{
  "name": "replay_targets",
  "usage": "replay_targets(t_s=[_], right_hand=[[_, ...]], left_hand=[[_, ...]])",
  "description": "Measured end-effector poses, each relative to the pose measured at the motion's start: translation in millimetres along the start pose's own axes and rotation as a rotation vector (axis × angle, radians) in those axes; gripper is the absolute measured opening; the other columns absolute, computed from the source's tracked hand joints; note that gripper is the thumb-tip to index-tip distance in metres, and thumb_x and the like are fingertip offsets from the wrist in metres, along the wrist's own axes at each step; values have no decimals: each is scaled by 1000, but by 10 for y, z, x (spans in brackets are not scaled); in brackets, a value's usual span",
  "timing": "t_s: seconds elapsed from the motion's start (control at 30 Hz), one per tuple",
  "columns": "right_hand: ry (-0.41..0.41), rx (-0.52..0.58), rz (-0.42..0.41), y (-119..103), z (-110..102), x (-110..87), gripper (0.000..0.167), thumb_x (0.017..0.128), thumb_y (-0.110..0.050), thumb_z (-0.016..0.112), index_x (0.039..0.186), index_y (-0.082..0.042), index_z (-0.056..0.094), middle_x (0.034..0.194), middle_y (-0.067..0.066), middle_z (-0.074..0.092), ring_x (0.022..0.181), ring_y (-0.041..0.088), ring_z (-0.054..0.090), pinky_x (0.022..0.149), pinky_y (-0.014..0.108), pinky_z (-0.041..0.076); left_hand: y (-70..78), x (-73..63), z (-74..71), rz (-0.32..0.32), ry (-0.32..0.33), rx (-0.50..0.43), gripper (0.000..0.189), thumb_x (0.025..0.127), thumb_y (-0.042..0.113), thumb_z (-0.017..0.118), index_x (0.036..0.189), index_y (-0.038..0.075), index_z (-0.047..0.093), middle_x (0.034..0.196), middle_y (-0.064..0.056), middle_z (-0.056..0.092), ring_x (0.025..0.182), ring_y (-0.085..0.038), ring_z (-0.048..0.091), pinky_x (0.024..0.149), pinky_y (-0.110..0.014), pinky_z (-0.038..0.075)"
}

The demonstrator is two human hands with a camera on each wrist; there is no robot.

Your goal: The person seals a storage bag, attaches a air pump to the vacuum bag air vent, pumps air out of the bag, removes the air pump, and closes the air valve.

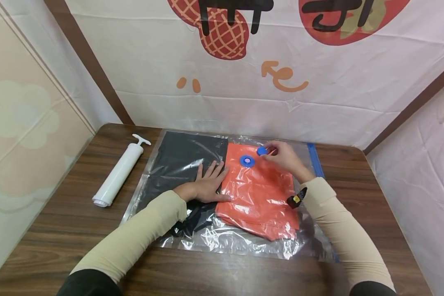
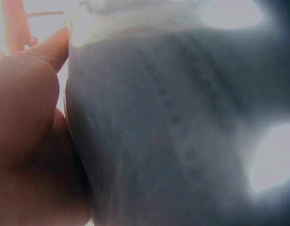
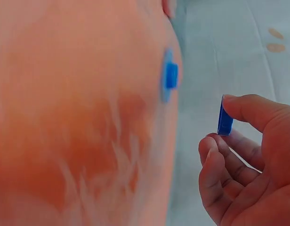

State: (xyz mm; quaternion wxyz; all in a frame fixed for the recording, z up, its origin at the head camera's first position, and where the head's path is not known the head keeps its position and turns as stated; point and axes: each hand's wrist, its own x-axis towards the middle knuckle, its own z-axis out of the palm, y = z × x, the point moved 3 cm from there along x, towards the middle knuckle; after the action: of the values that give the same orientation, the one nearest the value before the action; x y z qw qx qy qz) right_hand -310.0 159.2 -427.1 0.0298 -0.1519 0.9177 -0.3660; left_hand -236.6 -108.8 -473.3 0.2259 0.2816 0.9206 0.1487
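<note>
A clear plastic vacuum storage bag point(image 1: 244, 246) lies flat on the table, with folded black fabric point(image 1: 185, 150) in its left part and folded orange fabric point(image 1: 259, 197) in its right part. On the bag's upper side sits a round blue valve point(image 1: 247, 161) with a pale centre. My right hand point(image 1: 283, 158) pinches a blue valve cap point(image 3: 225, 117) between thumb and fingers, just right of the valve and apart from it. My left hand point(image 1: 209, 185) rests with spread fingers on the bag, across the border between black and orange. Close, blurred dark plastic fills most of the left wrist view.
A white hand pump point(image 1: 119, 172) with a T-shaped handle lies on the wooden table point(image 1: 222, 273), left of the bag. A blue strip point(image 1: 314, 160) runs along the bag's right edge. Printed cloth point(image 1: 222, 107) hangs behind the table.
</note>
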Motion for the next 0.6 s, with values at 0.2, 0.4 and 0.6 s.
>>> replay_targets(t_s=[0.2,0.4,0.6], right_hand=[[-47,33,-8,-69,266,78,34,90,-15,78,118,2,70,97,13,67,87,27,64,71,30,50],[-60,34,8,-49,444,116,34,90,-16,78,118,2,69,99,13,67,90,27,64,76,33,52],[-29,43,-1,14,532,117,30,90,-14,78,115,1,70,99,13,67,91,28,65,80,37,53]], left_hand=[[-10,16,16,-3,0,8,104,95,65,57,164,15,-3,169,-12,-15,153,-34,-20,113,-66,-20],[-64,67,64,1,7,-42,107,93,66,59,164,15,-2,169,-11,-15,152,-33,-23,111,-63,-25],[-109,95,103,14,16,-77,107,93,65,60,164,18,-4,168,-10,-18,151,-31,-26,110,-61,-29]])
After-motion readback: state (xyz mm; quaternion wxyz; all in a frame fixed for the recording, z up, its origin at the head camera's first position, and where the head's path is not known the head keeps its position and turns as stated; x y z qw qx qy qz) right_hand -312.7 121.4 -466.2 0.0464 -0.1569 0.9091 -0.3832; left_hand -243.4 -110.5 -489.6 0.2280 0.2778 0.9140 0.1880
